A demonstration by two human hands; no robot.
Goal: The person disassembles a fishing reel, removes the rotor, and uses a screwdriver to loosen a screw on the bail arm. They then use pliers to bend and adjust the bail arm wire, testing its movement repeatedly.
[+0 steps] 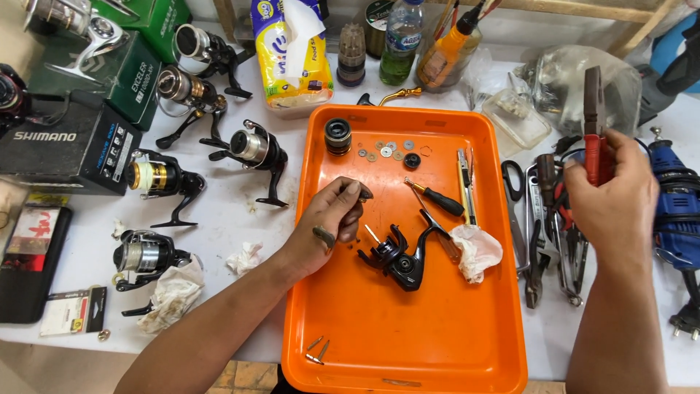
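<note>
Left hand (pixel 329 219) over orange tray (pixel 408 343), fingers pinched on small dark part (pixel 364 193), just beside black reel body (pixel 399 261). Right hand (pixel 609 197) closed around red-handled pliers (pixel 594 124), raised above tools (pixel 554 241).

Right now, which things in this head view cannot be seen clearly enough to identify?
- Small dark part in the left hand: mostly covered by the fingers.
- Red-handled pliers in the right hand: the jaw end is hidden behind the hand.
- Washers on the orange tray: too small to tell apart.
- Blue power tool: cut off by the right edge.
</note>
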